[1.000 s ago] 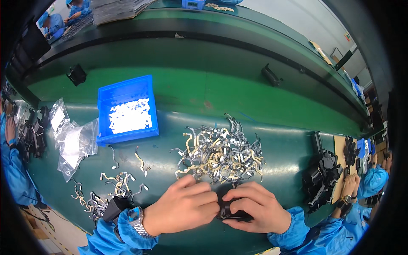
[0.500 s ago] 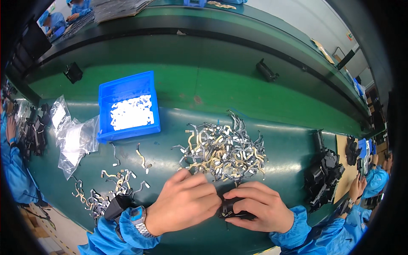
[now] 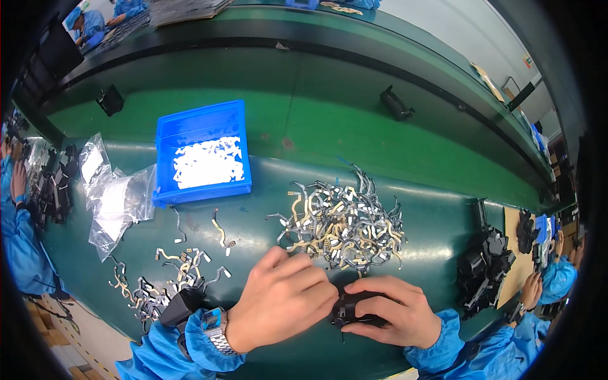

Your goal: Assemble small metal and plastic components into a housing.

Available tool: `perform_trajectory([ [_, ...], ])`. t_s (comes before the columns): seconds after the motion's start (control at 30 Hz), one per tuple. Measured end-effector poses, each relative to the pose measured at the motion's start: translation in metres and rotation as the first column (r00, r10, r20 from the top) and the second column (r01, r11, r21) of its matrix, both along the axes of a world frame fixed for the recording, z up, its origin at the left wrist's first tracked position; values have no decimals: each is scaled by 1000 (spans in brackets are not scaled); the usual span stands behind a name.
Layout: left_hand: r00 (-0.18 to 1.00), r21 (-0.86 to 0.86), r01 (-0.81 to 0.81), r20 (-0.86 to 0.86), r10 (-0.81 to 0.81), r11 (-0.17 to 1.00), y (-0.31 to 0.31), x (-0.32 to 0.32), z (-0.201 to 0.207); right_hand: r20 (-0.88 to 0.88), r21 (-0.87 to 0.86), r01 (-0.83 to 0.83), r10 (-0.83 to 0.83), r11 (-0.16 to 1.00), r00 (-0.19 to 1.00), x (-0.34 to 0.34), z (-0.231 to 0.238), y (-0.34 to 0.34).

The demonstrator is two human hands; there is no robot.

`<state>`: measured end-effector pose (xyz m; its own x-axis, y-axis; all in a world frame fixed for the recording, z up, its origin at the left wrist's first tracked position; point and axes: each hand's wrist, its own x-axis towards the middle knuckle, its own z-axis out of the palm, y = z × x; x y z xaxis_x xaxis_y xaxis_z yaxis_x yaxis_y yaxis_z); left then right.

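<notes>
A small black part (image 3: 349, 308) is gripped by the right hand (image 3: 392, 311) at the near edge of the green counter (image 3: 354, 136), and its left end is pinched by the fingers of the left hand (image 3: 278, 301). A heap of flex strips (image 3: 342, 221) lies just beyond. A blue bin (image 3: 166, 136) of white pieces stands further left.
</notes>
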<state>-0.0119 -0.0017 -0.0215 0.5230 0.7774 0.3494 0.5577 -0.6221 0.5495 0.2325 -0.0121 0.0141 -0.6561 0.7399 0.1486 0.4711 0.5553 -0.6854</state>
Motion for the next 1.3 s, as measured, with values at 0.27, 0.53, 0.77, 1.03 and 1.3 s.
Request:
perform_trajectory([
  [0.27,995,22,-92,-36,92,996,-2,2,4,7,-1,-18,18,1000,1000,6,-1,7],
  [0.53,957,-67,232,195,-215,970,8,-5,7,65,-6,-68,69,998,995,15,-1,13],
  [0.77,956,13,216,198,-215,976,5,-4,2,29,175,3,-8,985,1000,8,0,6],
  [1.03,914,-65,290,315,-256,955,7,-1,-1,25,228,32,-39,973,999,6,0,5],
  [1.3,915,-113,289,326,-239,951,6,-2,1,6,315,29,-33,949,999,-1,7,1],
])
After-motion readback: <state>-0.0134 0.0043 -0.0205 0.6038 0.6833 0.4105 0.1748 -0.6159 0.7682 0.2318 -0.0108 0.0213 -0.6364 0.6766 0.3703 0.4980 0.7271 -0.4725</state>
